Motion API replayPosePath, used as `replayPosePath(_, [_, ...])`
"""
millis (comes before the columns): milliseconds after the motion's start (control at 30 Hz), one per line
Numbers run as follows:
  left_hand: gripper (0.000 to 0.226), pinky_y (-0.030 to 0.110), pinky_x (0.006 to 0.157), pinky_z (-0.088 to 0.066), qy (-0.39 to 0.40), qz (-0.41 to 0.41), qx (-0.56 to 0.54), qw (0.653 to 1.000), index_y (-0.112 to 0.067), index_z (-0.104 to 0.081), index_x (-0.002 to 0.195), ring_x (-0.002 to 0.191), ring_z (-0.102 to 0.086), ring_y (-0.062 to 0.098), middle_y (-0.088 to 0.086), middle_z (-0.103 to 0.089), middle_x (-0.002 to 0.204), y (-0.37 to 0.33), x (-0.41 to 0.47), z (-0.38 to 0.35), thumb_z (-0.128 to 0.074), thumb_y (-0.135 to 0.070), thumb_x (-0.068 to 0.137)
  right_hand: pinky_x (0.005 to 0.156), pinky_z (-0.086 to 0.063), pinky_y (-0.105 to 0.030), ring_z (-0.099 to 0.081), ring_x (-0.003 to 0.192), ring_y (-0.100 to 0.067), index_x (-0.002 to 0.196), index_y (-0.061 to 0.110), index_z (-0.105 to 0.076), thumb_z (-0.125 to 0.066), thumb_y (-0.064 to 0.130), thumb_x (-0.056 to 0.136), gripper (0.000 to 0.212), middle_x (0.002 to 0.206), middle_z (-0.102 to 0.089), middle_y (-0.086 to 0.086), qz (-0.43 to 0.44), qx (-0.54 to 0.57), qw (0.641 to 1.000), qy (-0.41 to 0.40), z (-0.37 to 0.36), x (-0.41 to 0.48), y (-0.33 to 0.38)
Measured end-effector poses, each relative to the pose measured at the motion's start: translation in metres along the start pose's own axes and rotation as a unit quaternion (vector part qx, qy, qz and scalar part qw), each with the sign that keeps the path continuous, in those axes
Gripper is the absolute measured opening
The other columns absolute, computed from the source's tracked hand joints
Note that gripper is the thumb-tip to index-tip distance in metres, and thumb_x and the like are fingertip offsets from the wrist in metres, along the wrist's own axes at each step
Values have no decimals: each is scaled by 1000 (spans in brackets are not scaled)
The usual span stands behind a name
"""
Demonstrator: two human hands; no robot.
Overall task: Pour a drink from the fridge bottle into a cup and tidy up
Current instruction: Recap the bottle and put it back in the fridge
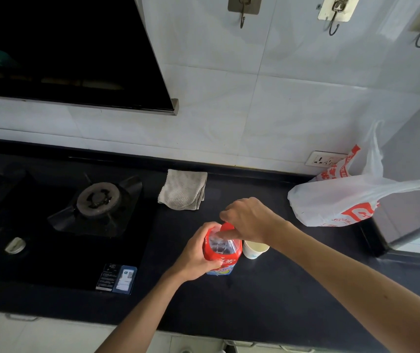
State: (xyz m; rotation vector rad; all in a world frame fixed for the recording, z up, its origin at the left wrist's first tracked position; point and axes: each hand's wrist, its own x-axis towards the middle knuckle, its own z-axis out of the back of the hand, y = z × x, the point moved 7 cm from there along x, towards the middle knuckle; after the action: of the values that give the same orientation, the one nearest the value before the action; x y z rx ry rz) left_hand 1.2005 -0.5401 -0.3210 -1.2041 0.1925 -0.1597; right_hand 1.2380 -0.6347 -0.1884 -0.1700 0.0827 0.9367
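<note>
Bottle: the bottle [222,253] stands upright mid-counter [267,289], right of the stove [96,200].
Left hand: the left hand [196,253] wraps the bottle's body, fingers curled round the label.
Right hand: the right hand [249,220] curls over the red cap [227,226], gripping it from above.
Cup: the cup [254,249] sits just beside the bottle's right side; contents unclear.
Risk: a hard twist could swing the bottle into the cup and topple it; squeezing the soft body with the cap loose could spurt drink onto the counter.

White tiled wall [254,98], dark countertop [267,301].
</note>
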Motion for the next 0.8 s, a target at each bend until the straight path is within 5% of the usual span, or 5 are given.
replayPosePath(133, [82,38,96,-56,3,-2,-10,1000,-32,-41,137,125,-57,14,-9,-55,131,-3,-1,-1,-83,-15,68,67,-54,-31,-64,70,-21,97,10,-68,-6,69,86,87,85,-69,-5,-32,-11,999,24,-4,3,-7])
replayPosePath(300, [79,40,96,-56,-5,2,-15,1000,-36,-41,133,123,-57,15,-9,-55,128,-2,-2,0,-81,-11,69,68,-40,-27,-61,92,-19,130,25,-50,-43,57,98,47,114,-59,3,2,89,996,-2,0,-9,-15])
replayPosePath(433, [81,40,97,-56,-1,6,-22,1000,-35,-42,135,121,-59,15,-9,-58,126,1,-2,0,-81,-9,69,71,-45,-27,-57,100,-18,141,34,-43,-57,31,98,45,122,-53,2,53,106,993,20,0,-16,-4])
replayPosePath(700, [83,37,94,-58,0,23,-22,999,-38,-40,135,120,-60,13,-9,-56,127,5,-1,-1,-83,-9,69,74,-53,-33,-64,94,-24,126,12,-55,-47,39,102,36,112,-61,-4,18,73,997,-28,-2,-16,2])
replayPosePath(800, [82,35,92,-58,-3,23,-33,999,-39,-41,134,119,-61,15,-10,-58,125,6,0,-1,-82,-6,71,62,-48,-34,-64,77,-27,114,9,-53,-51,41,99,36,101,-61,-5,-23,73,995,-61,-9,-17,4])
